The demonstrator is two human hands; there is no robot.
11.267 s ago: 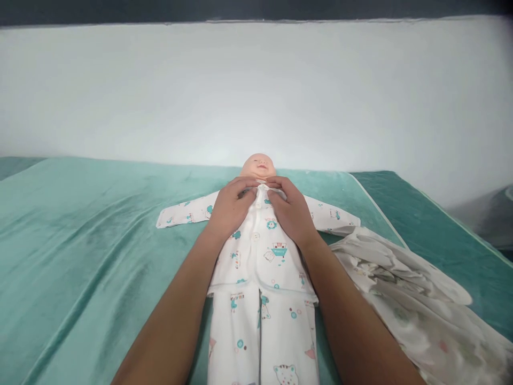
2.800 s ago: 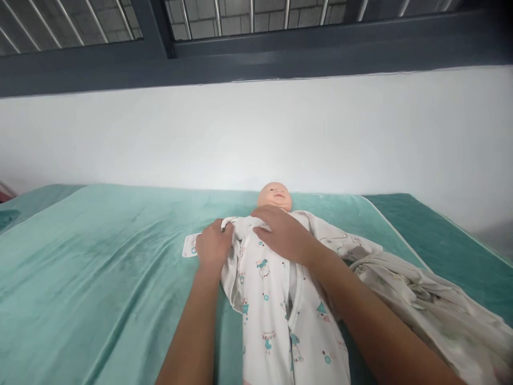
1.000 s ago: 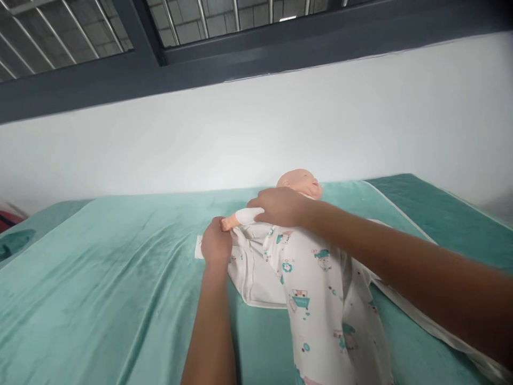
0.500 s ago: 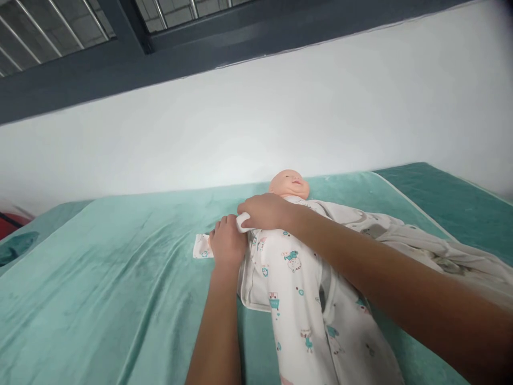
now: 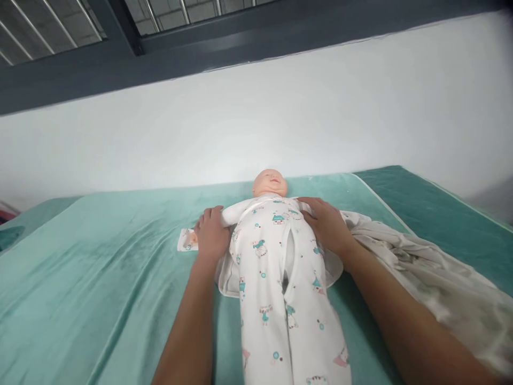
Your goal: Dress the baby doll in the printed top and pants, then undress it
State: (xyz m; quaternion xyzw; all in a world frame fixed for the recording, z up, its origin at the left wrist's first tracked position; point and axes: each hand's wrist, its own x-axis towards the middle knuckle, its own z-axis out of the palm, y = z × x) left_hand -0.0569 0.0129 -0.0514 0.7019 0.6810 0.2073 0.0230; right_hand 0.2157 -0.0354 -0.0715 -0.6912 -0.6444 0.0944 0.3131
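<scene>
A baby doll [image 5: 270, 184] lies on its back, head toward the wall, dressed in white printed baby clothes [image 5: 264, 267] with a slit at the crotch. My left hand [image 5: 212, 232] is closed around the doll's sleeve on the left side, with the printed cuff [image 5: 186, 240] sticking out beyond the fingers. On the other side, my right hand [image 5: 326, 224] rests against the doll's upper body, thumb and fingers apart over the fabric. The doll's arm on that side is hidden by the hand. A white flap of the clothing shows under the doll's hips.
A rumpled pale cloth [image 5: 425, 272] lies to the right, partly behind my right forearm. The surface is covered by a green sheet [image 5: 120, 267] with folds on the left. Behind stand a white wall [image 5: 180, 133] and a dark window frame [image 5: 200, 48] with bars.
My right hand has left the left sleeve and moved right to the doll's other side, uncovering the chest. My left hand remains on the sleeve. The view has shifted slightly.
</scene>
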